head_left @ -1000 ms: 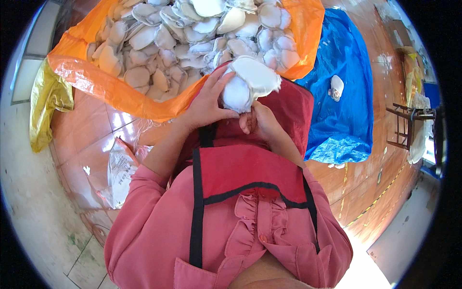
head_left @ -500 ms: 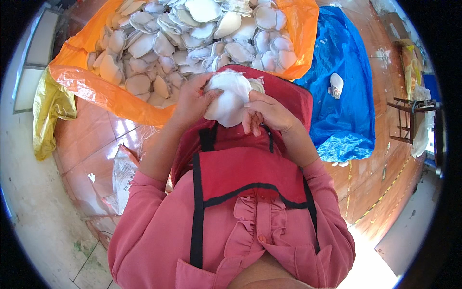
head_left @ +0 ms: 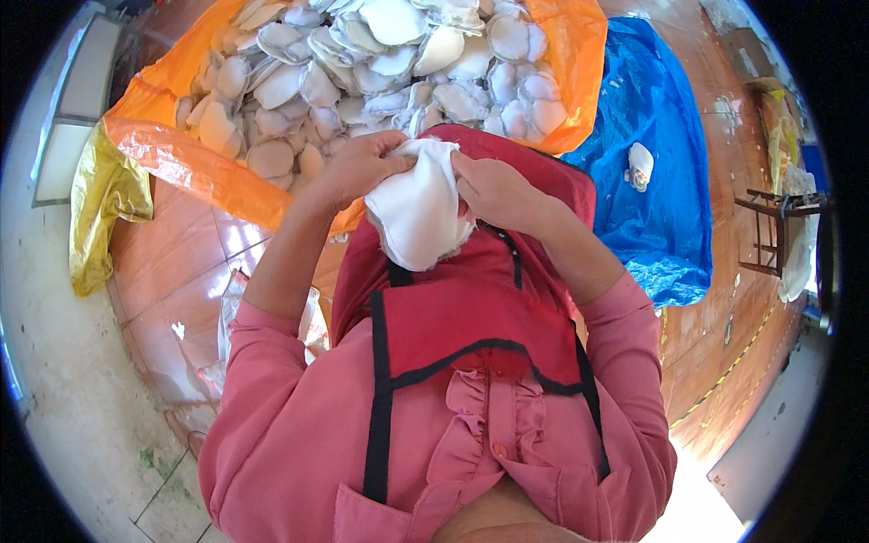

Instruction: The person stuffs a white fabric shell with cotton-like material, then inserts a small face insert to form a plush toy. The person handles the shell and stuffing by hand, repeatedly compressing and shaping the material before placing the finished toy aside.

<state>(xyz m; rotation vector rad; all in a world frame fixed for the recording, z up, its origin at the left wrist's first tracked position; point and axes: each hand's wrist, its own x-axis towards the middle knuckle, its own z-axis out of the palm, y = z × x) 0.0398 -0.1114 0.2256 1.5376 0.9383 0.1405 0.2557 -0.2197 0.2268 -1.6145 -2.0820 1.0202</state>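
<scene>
Above my lap I hold a white, soft, rounded cloth pad [head_left: 412, 217] with frayed edges. My left hand [head_left: 362, 167] pinches its upper left edge between thumb and fingers. On the other side, my right hand [head_left: 500, 188] grips the upper right edge, its lower fingers partly hidden behind the pad. The pad hangs down between both hands over my red apron [head_left: 480, 317]. Straight ahead, an orange plastic sheet or bag [head_left: 181, 158] holds a large heap of similar white pads [head_left: 362, 72].
A blue plastic sheet [head_left: 652, 226] lies to the right with one small white bundle [head_left: 639, 166] on it. Yellow plastic [head_left: 104, 195] lies at the left by the wall. A dark wooden stool [head_left: 769, 226] stands far right on the tiled floor [head_left: 172, 271].
The pad has turned and dropped lower, now hanging lengthwise toward me. My right hand has moved up to its upper edge, and my left hand has shifted slightly up.
</scene>
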